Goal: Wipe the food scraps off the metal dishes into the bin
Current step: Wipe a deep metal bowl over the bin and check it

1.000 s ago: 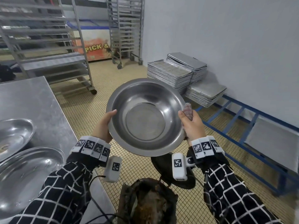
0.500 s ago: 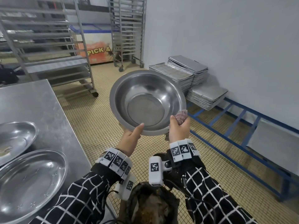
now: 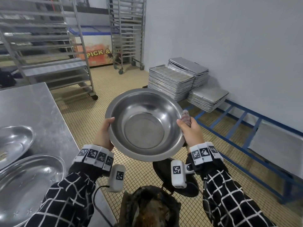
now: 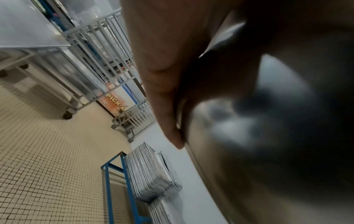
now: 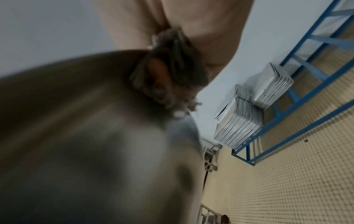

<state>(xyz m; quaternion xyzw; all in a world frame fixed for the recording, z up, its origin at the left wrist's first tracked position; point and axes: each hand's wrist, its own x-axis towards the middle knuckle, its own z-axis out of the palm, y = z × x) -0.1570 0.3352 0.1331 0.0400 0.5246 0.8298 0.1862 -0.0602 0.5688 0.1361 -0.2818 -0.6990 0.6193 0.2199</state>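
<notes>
A round metal bowl (image 3: 144, 125) is held up in front of me, its inside facing me and bare of scraps. My left hand (image 3: 105, 130) grips its left rim, thumb over the edge. My right hand (image 3: 190, 130) grips the right rim, with a crumpled greyish cloth (image 3: 186, 117) bunched in the fingers against the bowl's outside. The bin (image 3: 150, 208), lined with a dark bag and holding brown scraps, stands below the bowl. In the right wrist view the cloth (image 5: 172, 72) lies pressed between the palm and the bowl (image 5: 76, 121). In the left wrist view a finger (image 4: 162, 91) lies along the bowl (image 4: 268, 136).
A steel table (image 3: 32, 108) on the left carries two oval metal dishes (image 3: 14, 141) (image 3: 27, 182). A dark round lid (image 3: 164, 171) lies on the tiled floor beside the bin. Stacked baking trays (image 3: 172, 81) on a blue frame (image 3: 237, 126) line the right wall. Wheeled racks (image 3: 49, 46) stand behind.
The bowl has come down and nearer to me. Both hands have shifted from its lower rim out to its left and right sides.
</notes>
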